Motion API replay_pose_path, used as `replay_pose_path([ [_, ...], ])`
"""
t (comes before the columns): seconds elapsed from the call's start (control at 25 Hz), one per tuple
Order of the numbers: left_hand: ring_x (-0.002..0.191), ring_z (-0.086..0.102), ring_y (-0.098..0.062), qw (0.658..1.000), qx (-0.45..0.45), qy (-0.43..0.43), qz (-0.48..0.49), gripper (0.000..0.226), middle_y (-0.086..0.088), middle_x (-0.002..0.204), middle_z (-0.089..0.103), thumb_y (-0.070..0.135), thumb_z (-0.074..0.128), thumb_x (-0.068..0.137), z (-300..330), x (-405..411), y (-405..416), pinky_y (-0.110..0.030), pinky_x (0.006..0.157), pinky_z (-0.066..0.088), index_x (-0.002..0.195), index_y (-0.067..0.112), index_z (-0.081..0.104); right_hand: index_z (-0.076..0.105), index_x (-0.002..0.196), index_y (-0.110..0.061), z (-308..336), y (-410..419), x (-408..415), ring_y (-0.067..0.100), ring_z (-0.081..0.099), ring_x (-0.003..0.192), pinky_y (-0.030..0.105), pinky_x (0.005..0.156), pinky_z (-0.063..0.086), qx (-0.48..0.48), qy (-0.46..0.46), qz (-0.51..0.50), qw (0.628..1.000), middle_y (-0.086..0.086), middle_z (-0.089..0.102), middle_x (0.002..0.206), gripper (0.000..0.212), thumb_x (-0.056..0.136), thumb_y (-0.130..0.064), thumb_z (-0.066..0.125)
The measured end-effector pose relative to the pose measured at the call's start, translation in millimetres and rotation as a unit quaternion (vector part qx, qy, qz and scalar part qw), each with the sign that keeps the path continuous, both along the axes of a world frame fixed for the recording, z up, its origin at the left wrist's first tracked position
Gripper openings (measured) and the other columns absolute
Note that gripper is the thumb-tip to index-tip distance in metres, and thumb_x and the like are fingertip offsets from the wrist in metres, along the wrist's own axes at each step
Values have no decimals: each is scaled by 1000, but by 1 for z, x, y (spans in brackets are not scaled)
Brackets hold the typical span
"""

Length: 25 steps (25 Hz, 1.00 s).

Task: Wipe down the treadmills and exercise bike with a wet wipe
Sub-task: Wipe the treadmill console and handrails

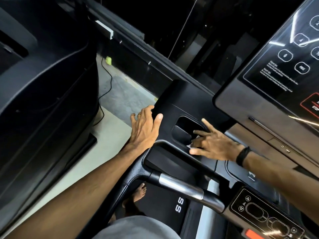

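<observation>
I stand on a black treadmill and look down at its console deck (pixel 181 102). My left hand (pixel 144 128) rests flat on the deck's left edge, fingers over the side and thumb on top. My right hand (pixel 212 144) presses a white wet wipe (pixel 191 146) into the recessed cup holder (pixel 185 130), fingers spread over the wipe, which is mostly hidden beneath them. The glossy touch panel (pixel 283 66) rises at the upper right. A handlebar with a silver grip sensor (pixel 181 187) runs below my hands.
A second black machine (pixel 43 83) stands close at the left, with a strip of pale floor (pixel 107 144) and a trailing cable (pixel 107 75) between. A lower button panel (pixel 264 214) lies at bottom right. My bare foot (pixel 139 192) is on the belt (pixel 165 204).
</observation>
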<state>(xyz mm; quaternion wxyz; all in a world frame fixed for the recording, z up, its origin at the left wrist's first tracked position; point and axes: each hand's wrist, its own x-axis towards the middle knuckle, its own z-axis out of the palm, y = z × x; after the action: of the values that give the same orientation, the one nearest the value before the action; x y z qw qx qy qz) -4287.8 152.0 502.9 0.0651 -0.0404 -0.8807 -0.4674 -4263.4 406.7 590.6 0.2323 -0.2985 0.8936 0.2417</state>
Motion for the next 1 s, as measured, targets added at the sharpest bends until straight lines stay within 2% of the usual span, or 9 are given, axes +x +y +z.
replay_pose_path([
  [0.12, 114, 58, -29, 1000, -4, -1, 1, 71, -11, 126, 60, 56, 15, 97, 0, -1, 1, -57, 108, 27, 136, 6, 47, 59, 138, -35, 7, -2, -9, 9, 26, 150, 55, 119, -21, 72, 7, 30, 997, -14, 62, 137, 113, 81, -75, -30],
  [0.24, 114, 58, -29, 1000, -9, 4, 2, 71, -11, 126, 61, 56, 14, 97, -1, -1, 1, -57, 108, 28, 136, 6, 48, 62, 133, -30, 4, -10, -1, 3, 18, 151, 49, 111, -35, 14, -57, -30, 998, -18, 60, 134, 106, 82, -78, -19],
  [0.28, 115, 58, -28, 1000, -7, 3, -1, 72, -11, 126, 61, 56, 14, 97, 0, 0, 1, -58, 108, 27, 136, 7, 48, 64, 130, -31, 2, -9, 1, 4, 21, 150, 51, 111, -34, 2, -56, -24, 998, -20, 62, 131, 103, 86, -77, -16],
  [0.4, 117, 57, -27, 1000, 0, 0, -8, 72, -11, 127, 60, 56, 14, 96, 1, 0, 0, -58, 110, 26, 137, 7, 47, 74, 117, -30, -3, 0, -5, 12, 41, 143, 62, 119, -10, 32, 46, 55, 997, -16, 72, 115, 96, 95, -72, -9],
  [0.52, 116, 57, -28, 1000, -1, 0, 0, 71, -11, 126, 61, 56, 14, 96, 2, 1, -1, -59, 109, 27, 136, 8, 47, 70, 119, -28, -8, -6, -3, 2, 20, 150, 57, 111, -30, 8, -34, -35, 999, -16, 64, 128, 120, 74, -84, -27],
  [0.64, 118, 57, -27, 1000, -4, -4, -2, 70, -9, 127, 61, 57, 14, 97, -1, 0, -1, -59, 110, 26, 136, 9, 47, 70, 112, -23, 1, -12, 9, -4, 18, 148, 49, 107, -39, -40, -97, -113, 988, -16, 64, 126, 119, 74, -87, -23],
  [0.72, 119, 56, -26, 1000, -3, -4, -6, 70, -9, 128, 61, 57, 13, 97, -2, 0, 0, -60, 111, 25, 137, 9, 46, 70, 122, -26, 6, -3, 19, 5, 27, 149, 53, 111, -33, -62, -14, -31, 998, -17, 67, 124, 104, 88, -79, -12],
  [0.84, 120, 56, -24, 1000, -9, -4, -15, 70, -8, 131, 60, 57, 13, 98, -2, -1, 0, -59, 111, 25, 138, 10, 46, 75, 118, -20, 3, 20, 18, 26, 46, 141, 64, 120, -3, -20, 144, 71, 987, -6, 73, 120, 84, 102, -67, 7],
  [1.0, 120, 57, -23, 1000, -12, 6, -19, 68, -7, 133, 60, 56, 14, 98, -5, -1, 3, -59, 110, 26, 137, 11, 46, 73, 122, -16, 4, 37, 3, 29, 42, 143, 66, 119, 4, -15, 173, 121, 977, -2, 69, 128, 85, 102, -66, 7],
])
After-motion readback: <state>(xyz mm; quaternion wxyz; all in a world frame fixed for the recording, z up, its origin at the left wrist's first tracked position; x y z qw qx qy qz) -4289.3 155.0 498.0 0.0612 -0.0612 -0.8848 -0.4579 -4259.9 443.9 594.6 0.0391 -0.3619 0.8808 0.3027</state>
